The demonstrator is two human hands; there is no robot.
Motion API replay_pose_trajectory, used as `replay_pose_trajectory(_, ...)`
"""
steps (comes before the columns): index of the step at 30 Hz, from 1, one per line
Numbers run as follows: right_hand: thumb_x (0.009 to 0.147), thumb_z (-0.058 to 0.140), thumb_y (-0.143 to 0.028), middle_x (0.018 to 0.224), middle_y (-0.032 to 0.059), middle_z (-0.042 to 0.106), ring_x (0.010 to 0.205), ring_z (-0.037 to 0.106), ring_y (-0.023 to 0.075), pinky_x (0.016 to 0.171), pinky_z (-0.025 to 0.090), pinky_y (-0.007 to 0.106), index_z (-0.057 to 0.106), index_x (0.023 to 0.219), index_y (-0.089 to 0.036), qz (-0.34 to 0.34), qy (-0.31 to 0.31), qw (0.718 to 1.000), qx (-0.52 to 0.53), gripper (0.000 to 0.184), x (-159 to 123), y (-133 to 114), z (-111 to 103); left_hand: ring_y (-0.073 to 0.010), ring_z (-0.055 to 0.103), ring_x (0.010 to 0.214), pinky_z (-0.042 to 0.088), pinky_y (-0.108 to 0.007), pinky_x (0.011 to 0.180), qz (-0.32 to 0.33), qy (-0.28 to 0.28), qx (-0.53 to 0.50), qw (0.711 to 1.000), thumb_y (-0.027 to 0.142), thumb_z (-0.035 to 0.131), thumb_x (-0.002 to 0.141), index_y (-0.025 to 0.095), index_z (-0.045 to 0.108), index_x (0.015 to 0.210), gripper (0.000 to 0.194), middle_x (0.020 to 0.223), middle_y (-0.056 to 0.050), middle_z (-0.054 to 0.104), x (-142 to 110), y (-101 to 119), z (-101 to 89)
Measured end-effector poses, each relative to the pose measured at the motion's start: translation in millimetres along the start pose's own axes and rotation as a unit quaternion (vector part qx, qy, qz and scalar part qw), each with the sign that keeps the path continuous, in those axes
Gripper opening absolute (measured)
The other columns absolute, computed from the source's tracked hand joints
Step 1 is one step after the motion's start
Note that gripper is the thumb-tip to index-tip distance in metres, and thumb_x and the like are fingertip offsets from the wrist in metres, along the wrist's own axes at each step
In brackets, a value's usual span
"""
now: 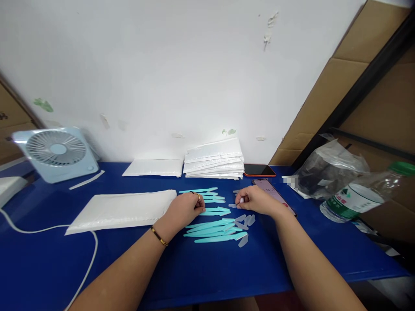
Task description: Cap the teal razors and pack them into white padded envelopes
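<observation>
Several long turquoise plastic sticks lie in a loose row on the blue table, with small clear caps beside them. My left hand rests curled over the upper sticks, its fingertips touching one. My right hand is closed in a pinch on a small clear cap just right of the sticks. A white padded envelope lies left of my left hand.
A stack of white envelopes and a single one stand against the wall. Two phones lie at the right. A plastic bag and a bottle sit further right. A small fan and its cable are at the left.
</observation>
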State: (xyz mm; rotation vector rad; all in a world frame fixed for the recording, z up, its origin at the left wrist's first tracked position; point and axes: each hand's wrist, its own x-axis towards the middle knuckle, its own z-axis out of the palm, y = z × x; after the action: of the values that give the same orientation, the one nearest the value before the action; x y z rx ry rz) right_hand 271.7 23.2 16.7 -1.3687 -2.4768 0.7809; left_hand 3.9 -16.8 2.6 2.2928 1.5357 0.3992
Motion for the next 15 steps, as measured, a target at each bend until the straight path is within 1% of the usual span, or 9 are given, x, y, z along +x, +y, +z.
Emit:
replay_pose_trajectory(6, 0.066, 0.067, -0.031, 0.066, 0.0009, 0.067, 0.057, 0.058, 0.0133, 0.049, 0.038, 0.021, 0.070, 0.070, -0.020, -0.014, -0.013, 1.000, 0.019, 0.011, 3.1, -8.0, 8.8, -0.0143, 0.056, 0.066, 0.037, -0.023, 0.056, -0.008, 0.007, -0.003, 1.000, 0.031, 0.057, 0.076, 0.022, 0.064, 0.074, 0.011, 0.075, 0.000, 0.065, 0.2, -1.6, 0.9)
replay_pose_trajectory(9, 0.068, 0.067, -0.032, 0.064, 0.0004, 0.066, 0.057, 0.057, 0.0126, 0.049, 0.039, 0.021, 0.070, 0.068, -0.019, -0.024, 0.013, 0.999, 0.038, 0.013, 7.7, -15.0, 18.8, -0.0139, 0.056, 0.066, 0.037, -0.022, 0.056, -0.011, 0.002, -0.015, 1.000, 0.030, 0.057, 0.075, 0.021, 0.065, 0.075, 0.012, 0.075, 0.000, 0.066, 1.5, -2.5, 1.1)
replay_pose_trajectory(11, 0.072, 0.064, -0.031, 0.067, 0.0006, 0.067, 0.059, 0.058, 0.0125, 0.051, 0.040, 0.021, 0.070, 0.071, -0.019, -0.042, 0.025, 0.997, 0.055, 0.014, 10.9, -18.2, 23.7, -0.0137, 0.056, 0.066, 0.037, -0.022, 0.057, -0.014, 0.002, -0.014, 1.000, 0.031, 0.058, 0.076, 0.021, 0.064, 0.075, 0.012, 0.075, 0.000, 0.066, 2.7, -4.0, 1.2)
replay_pose_trajectory(13, 0.075, 0.061, -0.030, 0.073, 0.0009, 0.068, 0.062, 0.058, 0.0124, 0.055, 0.041, 0.021, 0.070, 0.074, -0.020, -0.064, 0.038, 0.995, 0.059, 0.014, 12.7, -16.7, 23.1, -0.0139, 0.056, 0.066, 0.037, -0.023, 0.057, -0.018, 0.011, 0.006, 1.000, 0.030, 0.058, 0.076, 0.021, 0.064, 0.074, 0.011, 0.075, 0.001, 0.065, 3.6, -6.1, 0.7)
replay_pose_trajectory(15, 0.077, 0.058, -0.029, 0.078, 0.0018, 0.068, 0.066, 0.059, 0.0131, 0.059, 0.043, 0.023, 0.071, 0.078, -0.020, -0.064, 0.086, 0.993, 0.041, 0.015, 12.0, -8.1, 15.8, -0.0148, 0.056, 0.069, 0.037, -0.024, 0.059, -0.019, 0.036, 0.039, 0.998, 0.029, 0.057, 0.076, 0.022, 0.063, 0.074, 0.010, 0.076, 0.000, 0.064, 3.6, -7.8, -0.9)
